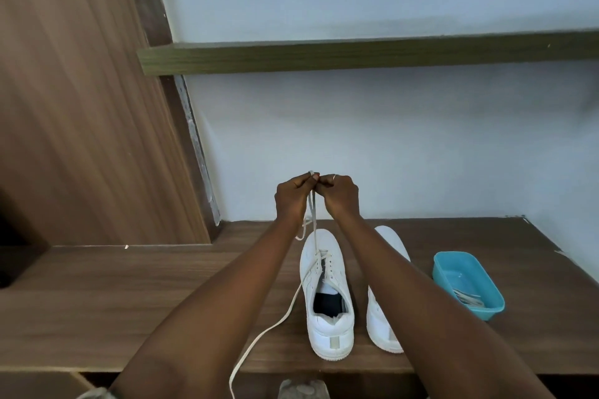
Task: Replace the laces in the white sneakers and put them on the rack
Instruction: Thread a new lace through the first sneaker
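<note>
Wood counter [129, 301] carries both sneakers, heels toward the person for eyelet access. The partly laced sneaker [327, 295] is central; the second sneaker [377, 317] stands just beside it. The blue tub [479, 311] holds loose laces. Left hand [293, 196] and right hand [340, 194] pinch the lace [313, 220] taut above the toe, likely taking up slack.

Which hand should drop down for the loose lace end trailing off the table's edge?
Probably left. The loose lace end runs along the left side of the laced sneaker, beneath the left forearm. The left hand is on that side; the right hand would have to cross the shoe.
</note>
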A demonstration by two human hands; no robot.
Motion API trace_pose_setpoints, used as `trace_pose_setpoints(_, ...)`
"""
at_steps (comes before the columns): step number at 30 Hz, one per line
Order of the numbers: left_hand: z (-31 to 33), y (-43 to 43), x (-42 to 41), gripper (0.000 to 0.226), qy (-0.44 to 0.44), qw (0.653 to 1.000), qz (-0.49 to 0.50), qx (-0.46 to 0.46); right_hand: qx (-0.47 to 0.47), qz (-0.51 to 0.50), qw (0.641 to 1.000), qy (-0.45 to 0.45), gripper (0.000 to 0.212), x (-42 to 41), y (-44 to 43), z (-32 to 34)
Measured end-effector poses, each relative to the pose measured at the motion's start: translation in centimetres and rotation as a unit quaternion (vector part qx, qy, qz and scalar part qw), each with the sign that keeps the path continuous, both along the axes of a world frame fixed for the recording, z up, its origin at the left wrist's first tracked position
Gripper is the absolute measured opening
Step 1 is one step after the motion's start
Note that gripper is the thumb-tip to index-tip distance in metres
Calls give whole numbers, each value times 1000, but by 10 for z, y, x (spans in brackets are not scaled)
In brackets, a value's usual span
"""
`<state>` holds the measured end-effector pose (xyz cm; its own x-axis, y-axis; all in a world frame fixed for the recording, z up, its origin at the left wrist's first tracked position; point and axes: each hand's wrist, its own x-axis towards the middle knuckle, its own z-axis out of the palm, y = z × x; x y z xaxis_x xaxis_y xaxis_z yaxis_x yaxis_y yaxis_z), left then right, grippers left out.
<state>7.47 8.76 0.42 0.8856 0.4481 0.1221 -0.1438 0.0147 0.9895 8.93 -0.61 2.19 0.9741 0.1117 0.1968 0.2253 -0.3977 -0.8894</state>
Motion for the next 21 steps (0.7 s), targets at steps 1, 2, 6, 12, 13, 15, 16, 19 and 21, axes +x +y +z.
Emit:
trace_pose_setpoints(1,7,1,0,17,-5,1000,0,4,1,3,1000,-6,26,0,1,6)
trace_pose_setpoints(2,13,2,1,15,-9,1000,0,5,3,4,1000,-9,27,0,1,11)
trace_pose_setpoints(6,35,2,0,12,-23,1000,-6,5,2,10,1000,-29,26,-3,3,25)
trace_pose_setpoints(12,59,2,1,17,-24,999,18,27,-67,10,997,-26,21,-11,0,18)
trace_pose_setpoints(13,62,2,2,18,-26,999,18,28,-74,13,997,-23,21,-12,-1,15)
trace_pose_setpoints(15,69,4,2,16,-29,999,22,24,-103,28,994,-20,21,-15,-1,8)
trace_pose_setpoints(16,72,5,2,13,-29,999,27,23,-125,40,991,-16,21,-16,-1,4)
trace_pose_setpoints(19,81,8,2,14,-38,999,37,12,-224,102,969,11,22,-19,-2,-8)
trace_pose_setpoints(21,86,10,0,15,-46,998,40,6,-284,160,945,32,21,-21,-4,-16)
